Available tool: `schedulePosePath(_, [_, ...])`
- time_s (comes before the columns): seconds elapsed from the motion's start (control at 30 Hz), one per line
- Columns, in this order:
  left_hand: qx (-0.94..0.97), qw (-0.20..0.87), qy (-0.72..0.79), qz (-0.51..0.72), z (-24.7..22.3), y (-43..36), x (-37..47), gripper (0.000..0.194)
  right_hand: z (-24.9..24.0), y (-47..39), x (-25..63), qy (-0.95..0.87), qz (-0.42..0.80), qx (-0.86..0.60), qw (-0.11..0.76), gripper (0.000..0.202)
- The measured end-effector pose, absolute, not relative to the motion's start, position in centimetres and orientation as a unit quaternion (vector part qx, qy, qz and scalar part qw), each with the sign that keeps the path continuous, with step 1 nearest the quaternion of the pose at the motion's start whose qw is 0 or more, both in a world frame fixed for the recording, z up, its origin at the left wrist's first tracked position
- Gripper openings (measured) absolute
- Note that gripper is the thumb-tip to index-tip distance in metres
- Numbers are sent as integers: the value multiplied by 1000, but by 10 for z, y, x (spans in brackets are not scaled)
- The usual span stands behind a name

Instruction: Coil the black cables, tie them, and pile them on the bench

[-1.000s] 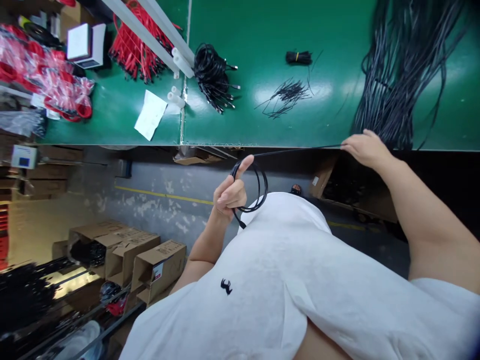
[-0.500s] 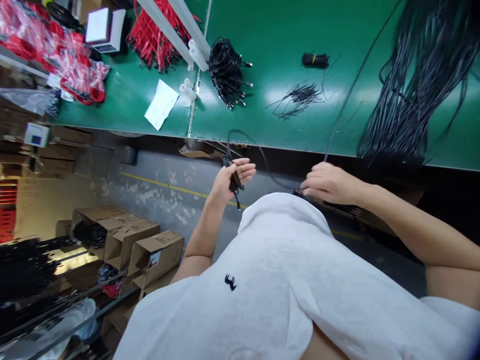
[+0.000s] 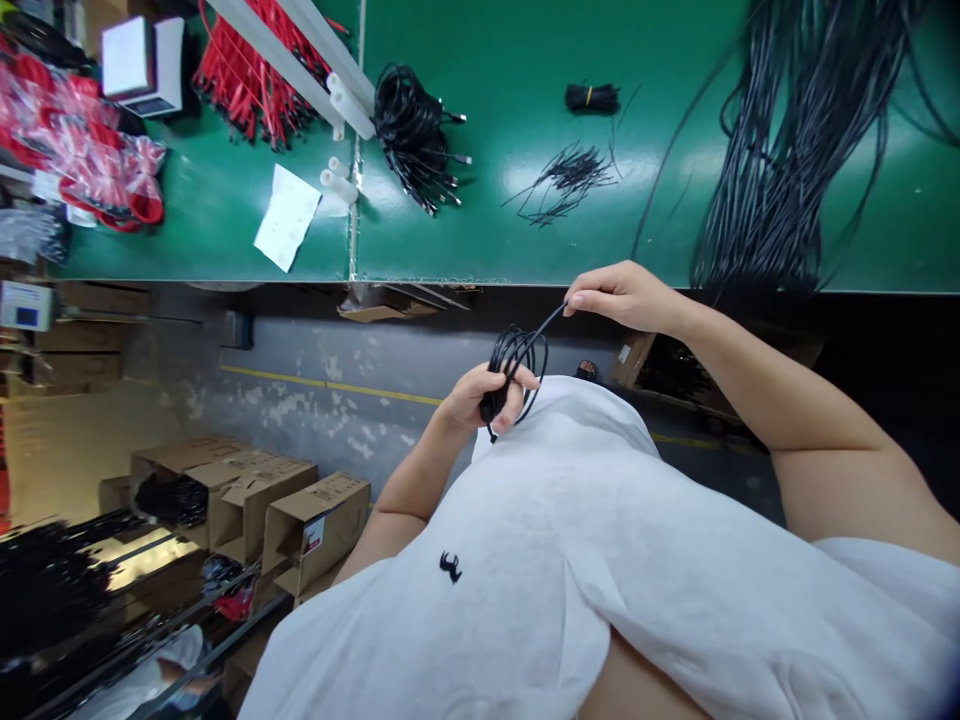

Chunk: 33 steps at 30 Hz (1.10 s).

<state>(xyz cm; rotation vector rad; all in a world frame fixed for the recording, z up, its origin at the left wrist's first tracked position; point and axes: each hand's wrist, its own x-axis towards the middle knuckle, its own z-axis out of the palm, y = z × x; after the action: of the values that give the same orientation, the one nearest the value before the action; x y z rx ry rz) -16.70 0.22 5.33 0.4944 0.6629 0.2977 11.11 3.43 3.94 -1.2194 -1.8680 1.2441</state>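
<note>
Head view: coiling, by the look — left hand curled around the looped black cable; right hand pinching its strand, fingertips together. Tail probably runs onto the green table. Next turn wants even tension — loops kept gripped.

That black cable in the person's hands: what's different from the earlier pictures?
Within a second, the right hand came left from beside the long black strands, nearer the left hand. The cable shows more loops, with less stretched between the hands. The left hand, open half a second ago, now grips it. The strands and paper stayed on the green table.
</note>
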Motion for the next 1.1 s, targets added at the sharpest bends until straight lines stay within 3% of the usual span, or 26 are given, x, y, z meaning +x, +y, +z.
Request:
schedulePosePath(0.13, [143,878,385,244,57,7,-178,44,2,36,126,-681,450,-505,281,53])
schedulePosePath(0.37, [133,789,431,416,87,15,-189,39,-81,12,180,-644,411,-596,247,54])
schedulePosePath(0.53, [166,723,422,521,91,20,-199,41,-95,-14,205,-692,305,-629,181,53])
schedulePosePath(0.67, [196,788,400,424,68,25,-191,40,-39,-36,153,-848,270,-444,101,46])
schedulePosePath(0.77, [263,820,408,304,47,20,-172,25,20,-40,96,-892,306,-299,147,44])
schedulePosePath(0.87, [309,862,373,148,39,8,-160,29,54,-20,67,-874,318,-318,183,44])
schedulePosePath(0.97, [325,894,305,57,44,0,-163,39,48,6,79,-828,390,-361,179,45])
schedulePosePath(1.1, [265,901,295,176,54,2,-185,38,-9,14,147,-724,465,-472,194,48])
